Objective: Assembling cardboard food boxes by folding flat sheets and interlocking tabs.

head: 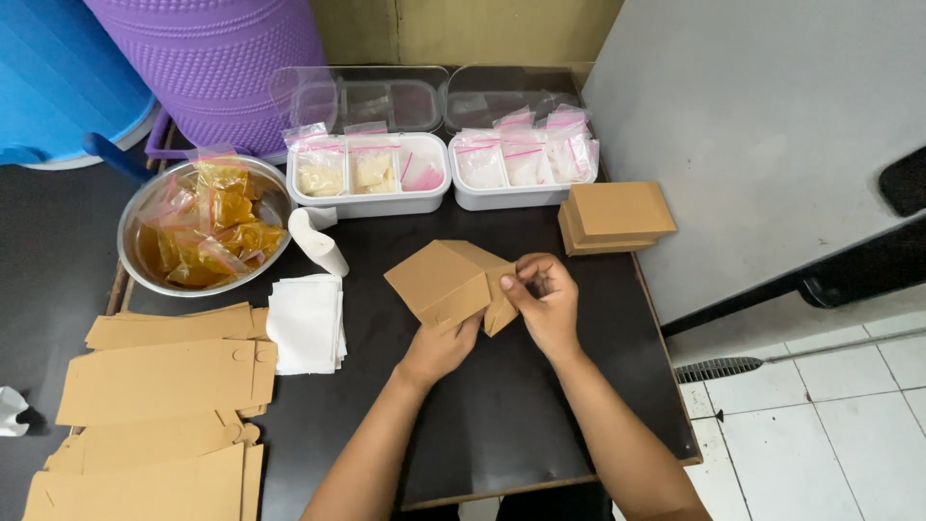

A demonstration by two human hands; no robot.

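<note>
Two hands meet on one brown cardboard box (451,281), lifted just above the dark table (502,425) so both ends stay reachable. The left hand (439,347) cups the box from beneath, fingers curled shut around its lower edge, likely to steady it. The right hand (545,301) pinches the end flap between thumb and forefinger, fingertips pressed together on the card. Just beyond the right hand sits a stack of finished boxes (615,217). Left of the left hand lie white napkins (306,323) and, farther out, flat box blanks (164,386), near enough to grab. Beyond the box stand two white trays of small zip bags (444,164) and a steel bowl of orange sachets (204,232).
</note>
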